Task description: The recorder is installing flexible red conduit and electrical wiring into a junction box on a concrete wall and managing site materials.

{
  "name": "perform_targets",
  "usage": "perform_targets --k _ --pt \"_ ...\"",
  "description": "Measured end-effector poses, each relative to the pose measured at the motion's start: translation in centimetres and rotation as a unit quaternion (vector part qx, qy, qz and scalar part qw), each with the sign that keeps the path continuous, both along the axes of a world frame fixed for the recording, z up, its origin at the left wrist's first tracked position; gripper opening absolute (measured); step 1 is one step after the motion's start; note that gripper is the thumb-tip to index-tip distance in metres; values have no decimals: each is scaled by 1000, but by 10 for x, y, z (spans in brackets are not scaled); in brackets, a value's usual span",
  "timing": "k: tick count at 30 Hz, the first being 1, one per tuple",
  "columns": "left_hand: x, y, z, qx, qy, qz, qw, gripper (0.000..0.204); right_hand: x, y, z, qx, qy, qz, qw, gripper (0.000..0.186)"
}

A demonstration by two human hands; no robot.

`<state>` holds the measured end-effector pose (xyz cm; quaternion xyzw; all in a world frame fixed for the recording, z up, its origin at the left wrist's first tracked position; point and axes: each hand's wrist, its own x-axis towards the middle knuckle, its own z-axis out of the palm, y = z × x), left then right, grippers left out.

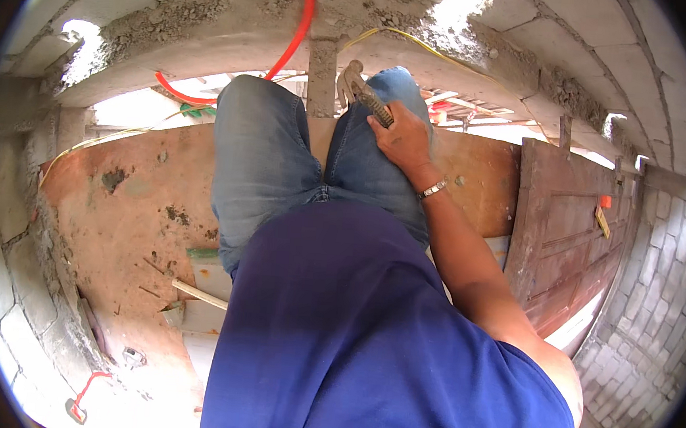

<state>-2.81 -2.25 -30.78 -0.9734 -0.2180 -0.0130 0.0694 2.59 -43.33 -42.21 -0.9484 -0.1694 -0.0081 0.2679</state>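
Block walls (657, 276) are being daylit; over the right thigh (366, 172), a hammer (370, 102) is being clasped in the right grip (404, 141), its length being slanted forward-left; the left grip isn't being shown.

Editor: What tool is pictured?

Photographer: A hammer (365, 95), its head (352, 76) pale gray and dusty-looking, its darker handle (379, 111) ridged along the visible length.

Editor: Where is it?

Photographer: Over the inner side of the right knee (400, 83), which is clad in blue denim. The head lies to the left of the kneecap; the handle slants back across the knee, toward the thigh.

Editor: And its pose?

Photographer: Tilted, gripped by the handle in a right hand (402, 140), head outermost. One end of the head is blunt and rounded, the other narrow and curved. The fingers hide the handle's near end.
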Motion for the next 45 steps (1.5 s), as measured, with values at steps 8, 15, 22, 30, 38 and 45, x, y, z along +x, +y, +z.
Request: perform_targets --k 8,15,22,30,38,45 --pt "9 -10 -4 -40 -26 -46 998 35 3 1 1 32 13 -28 999 28" --pt "16 -9 -9 -72 -50 -71 994 35 6 -3 -2 27 34 -49 998 28" --pt "-2 14 -7 -87 -69 -67 992 35 8 3 -5 23 19 -33 999 30" --pt "-24 50 6 -89 -93 -57 990 36 13 5 -5 2 44 -38 998 29" --pt "6 9 61 -96 -118 -84 985 36 13 2 -2 11 48 -55 997 29" --pt "14 75 -41 -208 -121 -89 966 36 14 3 -3 12 22 -44 999 29"
